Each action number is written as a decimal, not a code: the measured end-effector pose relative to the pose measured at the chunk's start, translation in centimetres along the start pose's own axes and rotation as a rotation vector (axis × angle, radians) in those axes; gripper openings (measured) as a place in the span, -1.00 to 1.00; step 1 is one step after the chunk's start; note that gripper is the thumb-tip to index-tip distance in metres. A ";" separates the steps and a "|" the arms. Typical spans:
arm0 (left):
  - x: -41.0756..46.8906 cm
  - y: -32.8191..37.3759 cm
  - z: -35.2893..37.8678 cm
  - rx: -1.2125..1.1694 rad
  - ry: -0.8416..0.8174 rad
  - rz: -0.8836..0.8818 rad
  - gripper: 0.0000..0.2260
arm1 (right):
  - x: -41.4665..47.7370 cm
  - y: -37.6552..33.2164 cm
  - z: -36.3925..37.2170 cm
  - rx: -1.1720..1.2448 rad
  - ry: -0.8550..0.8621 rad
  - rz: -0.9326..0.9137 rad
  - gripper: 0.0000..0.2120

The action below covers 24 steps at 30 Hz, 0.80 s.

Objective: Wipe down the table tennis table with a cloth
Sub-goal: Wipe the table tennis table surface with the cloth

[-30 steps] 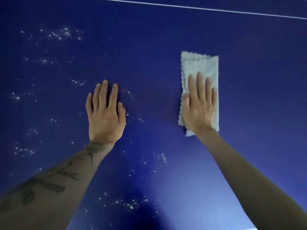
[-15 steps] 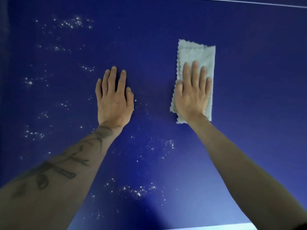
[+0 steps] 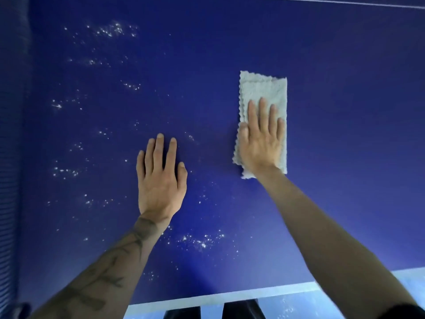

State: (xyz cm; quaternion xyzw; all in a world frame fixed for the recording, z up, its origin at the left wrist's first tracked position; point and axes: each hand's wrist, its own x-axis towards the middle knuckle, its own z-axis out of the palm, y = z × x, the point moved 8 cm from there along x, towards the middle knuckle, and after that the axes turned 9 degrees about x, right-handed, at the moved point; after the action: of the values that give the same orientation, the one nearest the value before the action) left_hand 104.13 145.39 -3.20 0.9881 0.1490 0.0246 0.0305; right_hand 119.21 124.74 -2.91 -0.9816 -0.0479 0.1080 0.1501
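The dark blue table tennis table [image 3: 345, 134] fills the view. A folded pale grey cloth [image 3: 264, 90] lies flat on it right of centre. My right hand [image 3: 261, 143] presses on the cloth's near half with straight fingers. My left hand [image 3: 161, 178] lies flat on the bare table to the left of the cloth, fingers straight, holding nothing. White specks of dust [image 3: 110, 31] are scattered over the left and near parts of the surface.
The table's white near edge line [image 3: 230, 298] runs along the bottom, with a light floor beyond it. A thin white line [image 3: 345, 2] crosses the far top right. A blue ribbed net [image 3: 11, 157] stands along the left edge.
Both hands and the cloth have come nearer to me along the table since half a second ago. The view has tilted down, so the near edge shows more.
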 end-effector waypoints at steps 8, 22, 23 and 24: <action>0.2 0.1 -0.4 -0.015 0.034 -0.017 -0.51 | -8.8 -1.7 3.0 -0.104 -0.092 -0.397 -0.40; 0.3 0.1 -0.4 -0.020 0.033 -0.023 -0.50 | -7.9 -1.6 3.0 -0.055 -0.064 -0.376 -0.41; 0.3 0.1 -0.4 -0.021 0.036 -0.025 -0.50 | -6.8 0.6 1.9 -0.046 -0.025 -0.273 -0.41; 0.3 0.1 -0.3 -0.020 0.040 -0.029 -0.50 | -5.4 2.4 0.9 -0.037 0.001 -0.167 -0.41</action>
State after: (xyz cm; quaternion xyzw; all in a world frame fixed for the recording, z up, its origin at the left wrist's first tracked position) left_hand 104.40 145.43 -2.84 0.9848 0.1637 0.0454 0.0377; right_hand 113.91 122.03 -3.41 -0.9769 -0.1316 0.0935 0.1403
